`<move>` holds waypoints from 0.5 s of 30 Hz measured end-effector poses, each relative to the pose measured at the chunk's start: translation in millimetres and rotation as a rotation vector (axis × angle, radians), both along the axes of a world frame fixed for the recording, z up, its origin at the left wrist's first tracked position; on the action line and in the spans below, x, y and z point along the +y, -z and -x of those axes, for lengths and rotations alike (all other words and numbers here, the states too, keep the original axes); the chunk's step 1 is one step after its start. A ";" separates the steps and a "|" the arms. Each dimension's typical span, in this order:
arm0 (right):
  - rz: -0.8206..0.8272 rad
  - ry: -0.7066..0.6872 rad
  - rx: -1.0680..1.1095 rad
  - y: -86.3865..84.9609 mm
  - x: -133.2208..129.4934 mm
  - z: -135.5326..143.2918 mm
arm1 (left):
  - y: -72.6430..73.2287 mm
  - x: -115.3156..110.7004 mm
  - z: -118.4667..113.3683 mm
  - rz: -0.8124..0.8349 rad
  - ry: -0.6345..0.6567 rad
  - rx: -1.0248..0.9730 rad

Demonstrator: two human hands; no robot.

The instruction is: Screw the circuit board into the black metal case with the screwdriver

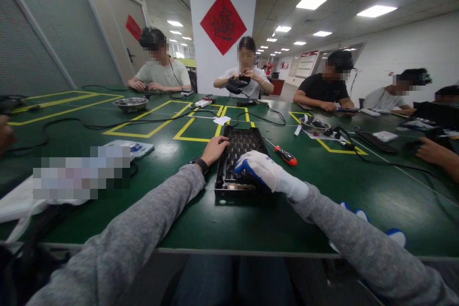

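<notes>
A black rectangular device casing (247, 193) lies lengthwise before me on the green table. Inside it is a black panel (244, 141) with rows of small shapes, and a light brown part shows at the near end. My left hand (215, 149), bare with a dark wristband, holds the casing's left edge with its fingers bent over the rim. A white glove with blue-coated fingers covers my right hand (261, 168). Its fingers are curled down on the panel's near end, and their tips are partly hidden. A red-and-black screwdriver (286, 155) lies right of the casing.
Metal bowls stand at the back left (131, 104) and right (315, 125). A blue-and-white glove (396, 236) lies near the front right edge. A black cable (82, 122) crosses the left side. Several people sit around the table; a co-worker's hand (435, 153) is at far right.
</notes>
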State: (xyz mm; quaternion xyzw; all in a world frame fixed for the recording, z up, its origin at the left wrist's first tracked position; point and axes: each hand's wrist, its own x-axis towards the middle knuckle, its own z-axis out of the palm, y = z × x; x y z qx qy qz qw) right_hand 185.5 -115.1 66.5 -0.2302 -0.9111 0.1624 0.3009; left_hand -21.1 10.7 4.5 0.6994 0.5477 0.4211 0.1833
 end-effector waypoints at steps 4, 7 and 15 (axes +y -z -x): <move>-0.004 0.092 0.150 -10.7 -3.1 4.6 | -2.4 -3.5 0.3 0.012 0.041 -0.018; -0.028 0.325 0.133 -26.4 13.6 -3.7 | -2.8 -4.5 1.6 0.017 0.076 -0.015; -0.368 0.570 -0.827 -25.4 91.2 -93.5 | -1.1 -5.3 4.4 -0.089 -0.014 0.083</move>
